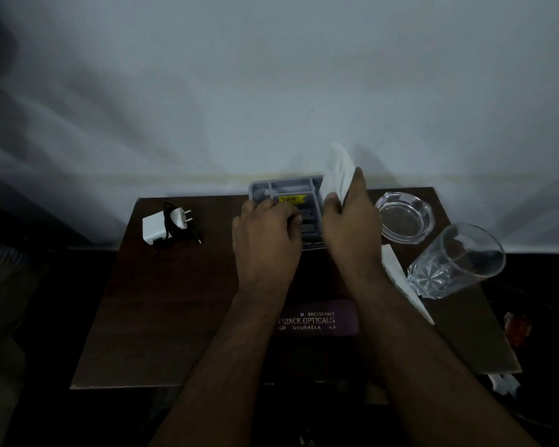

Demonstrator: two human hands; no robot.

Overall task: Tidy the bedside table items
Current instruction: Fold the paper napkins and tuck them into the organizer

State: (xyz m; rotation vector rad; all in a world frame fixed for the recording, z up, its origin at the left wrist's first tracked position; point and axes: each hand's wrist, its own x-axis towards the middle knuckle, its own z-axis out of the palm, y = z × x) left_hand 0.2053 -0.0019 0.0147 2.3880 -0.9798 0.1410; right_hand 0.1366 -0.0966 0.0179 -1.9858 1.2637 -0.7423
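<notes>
Near the front edge of the dark brown surface (181,317) lies a purple glasses case (318,319). It lies flat, long side going left to right, between the two forearms, and no hand touches it. Its white words read "PRINCE OPTICALS".

A folded white paper (400,279) lies by the right edge, under the right arm. Its long side runs from near to far. Just beside it stands a clear drinking glass (459,259), close to the right edge (it looks tilted, which may just be the wide camera).

Farther back, the left hand (267,233) has its fingers curled down at the near left side of a grey tray (284,185). I cannot tell if it grips the tray or only rests there. The tray sits at the back edge, in the middle, and has little boxes inside and a yellow sticker (291,199).

The right hand (352,217) pinches a white cloth (338,171) that sticks up above the tray's right side.

A glass ashtray (404,217) sits near the back right corner. A white charger (167,225) with a black cord lies near the back left corner.
</notes>
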